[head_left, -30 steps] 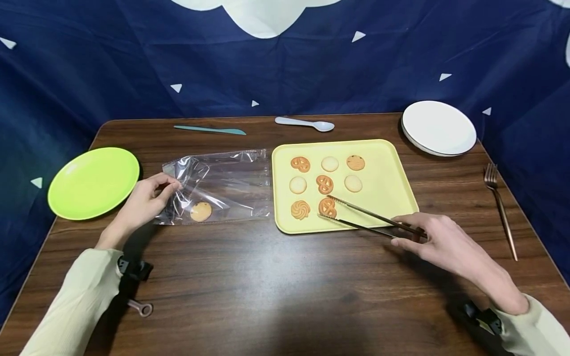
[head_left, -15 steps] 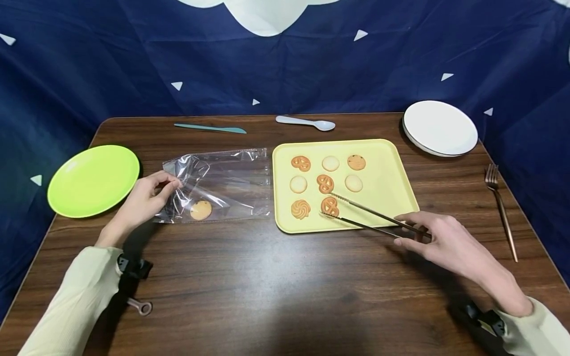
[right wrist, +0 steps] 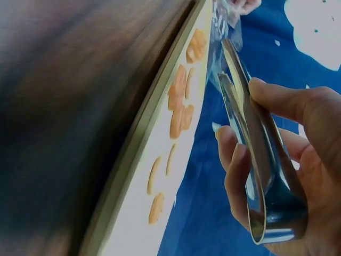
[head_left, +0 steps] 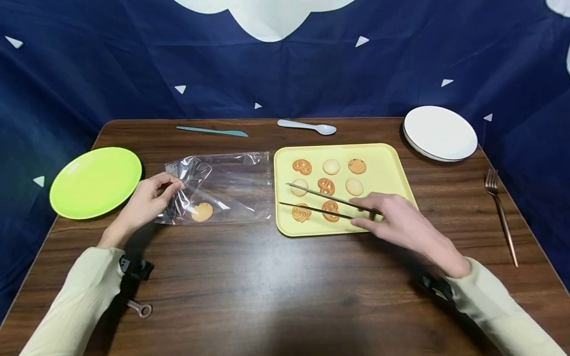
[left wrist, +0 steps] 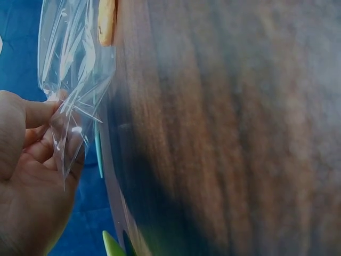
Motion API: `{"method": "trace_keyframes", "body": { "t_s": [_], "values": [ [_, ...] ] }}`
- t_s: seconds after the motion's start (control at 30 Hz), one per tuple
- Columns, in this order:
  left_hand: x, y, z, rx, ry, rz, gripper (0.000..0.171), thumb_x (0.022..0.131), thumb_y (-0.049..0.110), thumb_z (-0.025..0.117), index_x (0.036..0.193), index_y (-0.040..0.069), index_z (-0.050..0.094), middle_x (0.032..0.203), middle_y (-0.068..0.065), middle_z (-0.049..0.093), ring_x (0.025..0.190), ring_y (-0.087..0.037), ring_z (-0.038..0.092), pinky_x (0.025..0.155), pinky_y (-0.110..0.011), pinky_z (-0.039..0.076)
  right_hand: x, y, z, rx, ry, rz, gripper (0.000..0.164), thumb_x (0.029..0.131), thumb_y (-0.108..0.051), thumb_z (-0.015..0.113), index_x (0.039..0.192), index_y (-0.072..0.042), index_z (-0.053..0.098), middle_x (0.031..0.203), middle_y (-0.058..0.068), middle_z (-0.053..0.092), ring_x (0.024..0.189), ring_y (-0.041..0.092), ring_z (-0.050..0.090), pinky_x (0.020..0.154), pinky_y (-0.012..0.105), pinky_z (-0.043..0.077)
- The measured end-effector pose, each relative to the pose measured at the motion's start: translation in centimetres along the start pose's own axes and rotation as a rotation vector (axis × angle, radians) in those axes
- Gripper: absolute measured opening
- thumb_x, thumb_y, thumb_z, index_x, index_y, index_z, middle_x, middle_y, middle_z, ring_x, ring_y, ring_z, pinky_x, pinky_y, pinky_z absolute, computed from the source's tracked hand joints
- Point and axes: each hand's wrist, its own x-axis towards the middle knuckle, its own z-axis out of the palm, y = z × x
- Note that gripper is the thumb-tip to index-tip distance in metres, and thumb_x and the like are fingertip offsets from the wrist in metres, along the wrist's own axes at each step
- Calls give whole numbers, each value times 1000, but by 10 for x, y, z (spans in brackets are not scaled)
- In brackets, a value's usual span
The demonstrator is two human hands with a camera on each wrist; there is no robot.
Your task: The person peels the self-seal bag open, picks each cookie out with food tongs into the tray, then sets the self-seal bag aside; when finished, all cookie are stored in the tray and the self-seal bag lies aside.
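Observation:
My left hand (head_left: 149,198) pinches the closed end of a clear plastic bag (head_left: 236,173) between thumb and fingers. Inside the bag lies one round cookie (head_left: 202,211). In the left wrist view, crumpled film (left wrist: 69,122) stands up from the pinch. Metal tongs (right wrist: 272,160) are gripped in my right hand (head_left: 392,217), raised over the yellow tray (head_left: 396,183). Their tips are apart with nothing between them, overlapping the pale round cookie (head_left: 299,187) and the swirl cookie (head_left: 301,212) in the head view. Pretzel cookies (head_left: 330,211) and several other cookies lie in rows on the tray.
A green plate (head_left: 95,183) sits at the left, white plates (head_left: 441,131) at the back right. Along the back edge lie a teal knife (head_left: 211,131) and a pale spoon (head_left: 307,127). A fork (head_left: 500,212) is at the right; a ring-ended handle (head_left: 141,309) shows near the left sleeve.
My right hand has lifted the tongs off the front pretzel cookie and moved left over the tray, the tips empty. The pretzel cookie stays on the tray. My left hand keeps its pinch.

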Motion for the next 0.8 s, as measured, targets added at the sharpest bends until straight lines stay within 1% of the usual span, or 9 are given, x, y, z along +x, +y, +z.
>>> {"method": "trace_keyframes", "body": {
  "t_s": [0.13,0.23,0.27,0.33,0.43,0.53,0.63,0.7,0.8],
  "values": [
    [0,1,0,-1,-1,-11,19,98,13,51,94,-2,63,92,-10,59,76,-9,47,65,-12,39,29,-8,11,8,-39,-29,34,81,-29,75,111,-12,70,76,-8,60,59,7,49,54,28,39],
    [-1,2,0,2,2,-36,19,97,13,52,95,-1,64,93,-10,60,78,-8,48,67,-11,39,48,-14,18,16,-64,-42,35,81,-29,75,111,-11,70,80,-6,63,60,9,50,54,29,41],
    [-1,2,0,4,2,-38,19,97,13,52,95,-1,64,93,-11,60,78,-8,49,67,-11,39,54,-16,20,21,-77,-48,35,82,-29,74,112,-11,70,82,-4,64,61,10,51,55,30,42],
    [-1,2,0,4,5,-48,19,97,13,52,95,-1,64,94,-11,60,79,-7,49,67,-11,39,65,-19,24,40,-108,-42,36,82,-29,74,113,-11,69,85,-2,66,59,9,51,53,30,42],
    [-2,2,0,3,3,-48,19,97,13,51,96,-2,64,94,-12,60,80,-7,49,68,-10,39,79,-24,29,71,-158,-20,37,82,-29,74,115,-13,69,92,0,68,54,6,50,51,29,40],
    [-1,2,0,-3,5,-52,19,97,13,51,96,-2,64,94,-12,60,78,-8,48,66,-12,39,92,-28,34,93,-193,-4,37,81,-30,74,115,-15,69,104,1,69,46,4,43,45,28,35],
    [-1,3,0,-3,6,-51,19,97,13,51,95,-1,64,93,-11,60,76,-8,48,64,-13,38,104,-30,40,112,-225,-24,37,81,-30,74,114,-13,69,110,1,67,42,3,34,43,28,32],
    [-1,3,0,-3,11,-48,18,97,12,52,94,-1,64,91,-10,60,75,-9,47,64,-14,39,111,-32,43,124,-253,-37,38,82,-31,74,115,-13,69,110,0,67,43,4,30,44,27,30],
    [-1,4,1,-16,20,-59,16,96,11,53,93,0,64,90,-9,59,75,-8,48,64,-13,39,120,-36,47,133,-305,-56,39,82,-32,73,116,-13,68,111,-2,67,48,6,30,47,28,30]
  ]
}}
